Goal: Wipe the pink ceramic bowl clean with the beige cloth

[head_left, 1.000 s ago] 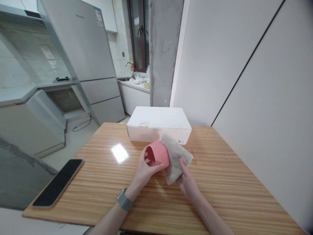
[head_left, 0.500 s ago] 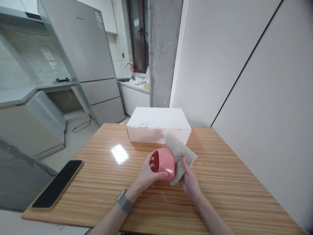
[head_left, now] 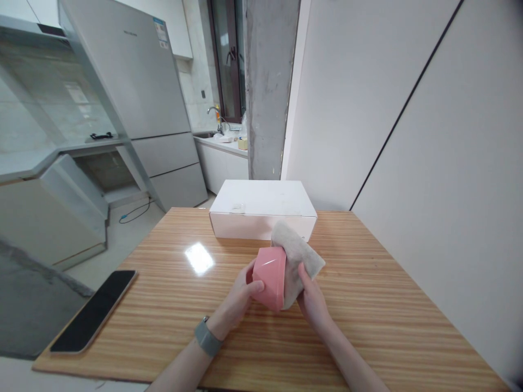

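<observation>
Cup (head_left: 268, 277) has turned since half a second ago, its opening (visible then) now hidden. Pink, glossy and angular-sided, it is held over the table (head_left: 368, 305) before the white box (head_left: 263, 198): the left hand (head_left: 240, 293) grips it, the right hand (head_left: 314, 305) pinches a grey cloth (head_left: 300, 255) against its right side.

We've got a watch (head_left: 208, 338) on our left wrist (head_left: 219, 323), back from the left fingers (head_left: 256, 287): wide grey band, silvery case edge. Both forearms (head_left: 348, 354) bare.
</observation>
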Tool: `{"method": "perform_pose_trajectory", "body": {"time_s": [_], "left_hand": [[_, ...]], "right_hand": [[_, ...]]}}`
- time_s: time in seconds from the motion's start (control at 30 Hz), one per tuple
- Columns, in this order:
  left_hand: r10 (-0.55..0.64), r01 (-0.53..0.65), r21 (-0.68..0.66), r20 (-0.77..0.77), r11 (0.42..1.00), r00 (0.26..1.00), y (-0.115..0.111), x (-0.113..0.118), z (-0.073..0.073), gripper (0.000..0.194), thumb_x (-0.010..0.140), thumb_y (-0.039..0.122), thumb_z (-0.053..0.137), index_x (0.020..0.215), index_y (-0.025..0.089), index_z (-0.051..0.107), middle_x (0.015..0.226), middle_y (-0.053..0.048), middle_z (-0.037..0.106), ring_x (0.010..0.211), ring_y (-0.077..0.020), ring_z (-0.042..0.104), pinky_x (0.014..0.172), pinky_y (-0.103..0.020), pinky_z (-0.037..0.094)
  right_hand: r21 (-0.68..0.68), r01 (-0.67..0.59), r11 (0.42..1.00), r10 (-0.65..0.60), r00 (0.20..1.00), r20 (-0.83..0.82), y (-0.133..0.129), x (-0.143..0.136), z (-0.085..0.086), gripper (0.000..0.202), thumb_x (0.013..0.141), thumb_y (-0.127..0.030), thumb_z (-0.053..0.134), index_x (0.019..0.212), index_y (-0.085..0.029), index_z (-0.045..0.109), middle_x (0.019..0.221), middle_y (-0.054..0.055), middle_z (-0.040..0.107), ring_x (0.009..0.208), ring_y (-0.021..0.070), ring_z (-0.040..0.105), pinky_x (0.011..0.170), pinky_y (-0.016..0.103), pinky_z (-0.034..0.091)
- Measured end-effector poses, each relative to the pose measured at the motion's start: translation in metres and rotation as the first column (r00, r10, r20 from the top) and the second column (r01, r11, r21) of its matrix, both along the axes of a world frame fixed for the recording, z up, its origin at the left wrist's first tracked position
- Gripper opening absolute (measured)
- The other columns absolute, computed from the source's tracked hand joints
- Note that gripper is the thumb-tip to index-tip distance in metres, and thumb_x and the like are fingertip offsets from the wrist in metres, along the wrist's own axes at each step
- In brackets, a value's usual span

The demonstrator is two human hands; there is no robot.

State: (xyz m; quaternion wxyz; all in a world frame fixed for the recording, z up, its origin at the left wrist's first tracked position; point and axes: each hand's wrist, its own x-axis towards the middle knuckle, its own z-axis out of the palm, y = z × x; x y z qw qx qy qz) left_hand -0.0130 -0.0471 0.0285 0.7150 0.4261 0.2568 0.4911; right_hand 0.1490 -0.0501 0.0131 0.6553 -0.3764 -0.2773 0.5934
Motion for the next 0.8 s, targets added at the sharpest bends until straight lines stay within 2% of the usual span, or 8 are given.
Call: {"method": "perform_pose_trajectory", "body": {"time_s": [0.13,0.23,0.47,0.63,0.8], "left_hand": [[0.046,-0.042,-0.057,0.076,0.997,0.996,0.002,-0.002,-0.011,0.066,0.064,0.05,0.078,0.119,0.017,0.064,0.114,-0.011,0.068,0.109,-0.0296,0.058,0.09,-0.035,0.045],[0.099,-0.087,-0.12,0.099,0.989,0.99,0.004,-0.003,-0.016,0.06,0.066,0.05,0.077,0.114,0.017,0.065,0.112,-0.011,0.068,0.103,-0.0275,0.061,0.087,-0.035,0.046],[0.185,-0.175,-0.098,0.104,0.98,0.977,0.006,0.0,-0.01,0.059,0.071,0.046,0.074,0.121,0.018,0.06,0.118,-0.011,0.066,0.107,-0.0269,0.061,0.091,-0.036,0.048],[0.283,-0.276,-0.09,0.075,0.957,0.956,0.012,0.0,-0.005,0.058,0.075,0.043,0.071,0.126,0.02,0.056,0.115,-0.01,0.068,0.102,-0.0249,0.064,0.086,-0.035,0.05],[0.359,-0.358,-0.031,0.059,0.933,0.932,0.016,-0.001,-0.005,0.063,0.075,0.036,0.073,0.131,0.021,0.05,0.122,-0.011,0.064,0.106,-0.0235,0.063,0.092,-0.037,0.048]], "right_hand": [[-0.003,0.008,1.0,-0.008,0.999,0.048,0.003,0.0,-0.016,0.052,0.074,-0.054,0.072,0.117,-0.027,0.065,0.131,0.002,0.063,0.133,0.0266,0.046,0.118,0.045,0.022],[0.003,-0.011,1.0,0.01,0.998,0.065,0.004,-0.001,-0.02,0.052,0.074,-0.054,0.072,0.117,-0.025,0.066,0.129,0.004,0.064,0.133,0.027,0.047,0.117,0.045,0.024],[0.007,-0.087,0.996,0.086,0.993,0.076,-0.001,-0.007,-0.01,0.053,0.07,-0.053,0.076,0.113,-0.023,0.068,0.125,0.006,0.067,0.13,0.0269,0.05,0.114,0.046,0.029],[-0.03,-0.105,0.994,0.107,0.991,0.079,-0.005,-0.011,-0.016,0.048,0.066,-0.05,0.08,0.104,-0.023,0.072,0.118,0.007,0.071,0.131,0.0262,0.049,0.116,0.044,0.024],[-0.067,-0.122,0.99,0.123,0.992,0.016,-0.008,-0.013,-0.015,0.045,0.065,-0.049,0.081,0.102,-0.024,0.073,0.113,0.006,0.073,0.132,0.026,0.048,0.115,0.045,0.029]]}}
